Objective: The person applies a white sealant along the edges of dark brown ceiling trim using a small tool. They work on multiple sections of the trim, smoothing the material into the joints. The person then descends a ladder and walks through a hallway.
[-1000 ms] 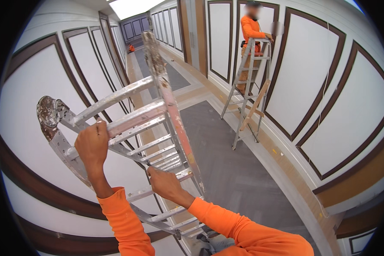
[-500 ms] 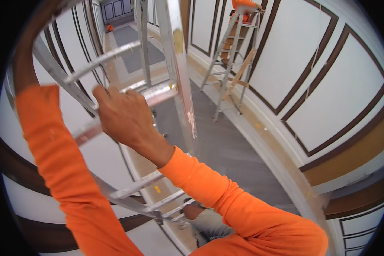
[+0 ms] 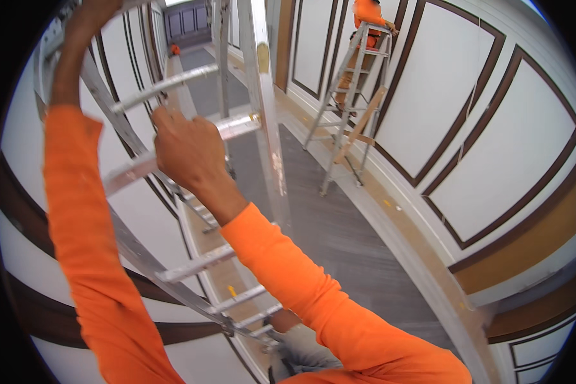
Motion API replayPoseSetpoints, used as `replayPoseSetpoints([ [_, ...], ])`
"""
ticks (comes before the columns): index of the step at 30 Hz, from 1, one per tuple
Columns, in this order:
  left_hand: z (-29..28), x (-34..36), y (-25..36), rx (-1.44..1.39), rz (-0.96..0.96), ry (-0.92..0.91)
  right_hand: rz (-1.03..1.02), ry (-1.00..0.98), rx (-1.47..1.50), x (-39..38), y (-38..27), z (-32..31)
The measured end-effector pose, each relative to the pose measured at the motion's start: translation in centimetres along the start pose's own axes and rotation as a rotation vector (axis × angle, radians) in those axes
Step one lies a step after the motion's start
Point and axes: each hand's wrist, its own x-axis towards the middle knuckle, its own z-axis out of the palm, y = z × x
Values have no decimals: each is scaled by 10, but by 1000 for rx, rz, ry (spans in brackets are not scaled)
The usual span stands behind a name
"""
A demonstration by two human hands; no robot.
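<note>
An aluminium stepladder (image 3: 269, 121) with paint-smeared rungs rises right in front of me. My right hand (image 3: 192, 150) is closed round one of its upper rungs (image 3: 131, 174), knuckles up. The left arm reaches up along the ladder's left side, its orange sleeve ending below the wrist. At the top edge of the picture, my left hand (image 3: 95, 11) is near the ladder's upper part; its fingers are cut off from view. Below, lower rungs (image 3: 201, 262) show between the rails, and my leg in grey trousers (image 3: 304, 345) is beside them.
Across the corridor, a person in orange (image 3: 368, 13) is on another stepladder (image 3: 345, 109), with a wooden board leaning at its side. White wall panels (image 3: 512, 134) with dark brown trim line both sides. Grey covering (image 3: 339, 237) lies along the floor.
The view has shifted a little, bringing more of the left hand and of the other person into the picture. My right hand keeps hold of the rung.
</note>
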Motion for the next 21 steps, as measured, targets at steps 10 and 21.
replayPoseSetpoints([
  [10, 27, -251, 44, -286, -189, -740, 48, -69, -113, -6, 0, -9],
  [21, 32, -274, 59, -143, -31, -303, -97, -2, -85, -14, 12, -17],
])
